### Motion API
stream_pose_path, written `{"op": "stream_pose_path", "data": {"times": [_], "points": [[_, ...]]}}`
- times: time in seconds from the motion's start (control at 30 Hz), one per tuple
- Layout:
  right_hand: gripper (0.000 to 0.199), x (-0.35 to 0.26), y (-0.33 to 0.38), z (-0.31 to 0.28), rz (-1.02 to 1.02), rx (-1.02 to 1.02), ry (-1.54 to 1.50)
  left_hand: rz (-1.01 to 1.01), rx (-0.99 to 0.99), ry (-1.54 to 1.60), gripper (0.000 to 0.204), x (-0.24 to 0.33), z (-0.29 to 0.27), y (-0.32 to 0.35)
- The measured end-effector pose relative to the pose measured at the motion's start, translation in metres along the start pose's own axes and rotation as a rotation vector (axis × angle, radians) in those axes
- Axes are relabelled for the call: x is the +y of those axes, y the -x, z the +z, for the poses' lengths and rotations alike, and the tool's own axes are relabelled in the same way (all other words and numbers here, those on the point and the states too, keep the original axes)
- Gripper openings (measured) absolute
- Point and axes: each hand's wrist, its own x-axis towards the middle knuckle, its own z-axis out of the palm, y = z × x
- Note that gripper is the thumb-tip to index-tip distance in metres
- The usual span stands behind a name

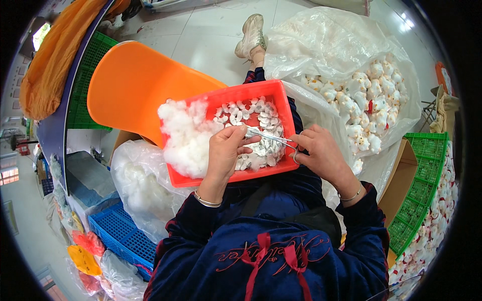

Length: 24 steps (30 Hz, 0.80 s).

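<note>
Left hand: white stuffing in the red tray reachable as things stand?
Probably yes. The left hand is right beside the white stuffing, and the red tray has no lid; nothing visible blocks the way. Whether its fingertips are free is unclear.

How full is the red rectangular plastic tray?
The tray is partly full: fluffy white stuffing and small whitish pieces lie inside, but some red shows.

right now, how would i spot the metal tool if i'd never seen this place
Find the red tray on the person's lap, by the orange chair. Over its right half, the metal tool slants from the right hand toward the left hand. Its slim, silvery shaft and looped handle set it apart from the white fluff and small pale pieces.
</note>
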Motion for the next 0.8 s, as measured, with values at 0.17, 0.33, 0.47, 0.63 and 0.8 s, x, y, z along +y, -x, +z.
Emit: {"op": "stream_pose_path", "data": {"times": [0.17,0.33,0.47,0.63,0.8], "points": [[0.036,-0.003,0.002,-0.002,0.009,0.008,0.034,0.020,0.006,0.025,0.019,-0.002,-0.004,0.001],[0.047,-0.008,0.001,-0.003,0.014,-0.024,0.032,0.030,-0.020,-0.025,0.019,-0.004,0.001,0.003],[0.060,-0.014,0.000,-0.002,0.033,0.025,0.008,0.045,-0.024,-0.074,0.018,-0.006,0.002,0.003],[0.051,-0.007,0.003,-0.006,0.029,-0.095,-0.012,0.077,-0.036,-0.103,0.019,-0.004,-0.002,0.005],[0.036,-0.005,0.004,-0.010,0.062,-0.177,-0.214,0.089,-0.027,-0.045,0.017,-0.008,-0.008,0.004]]}}
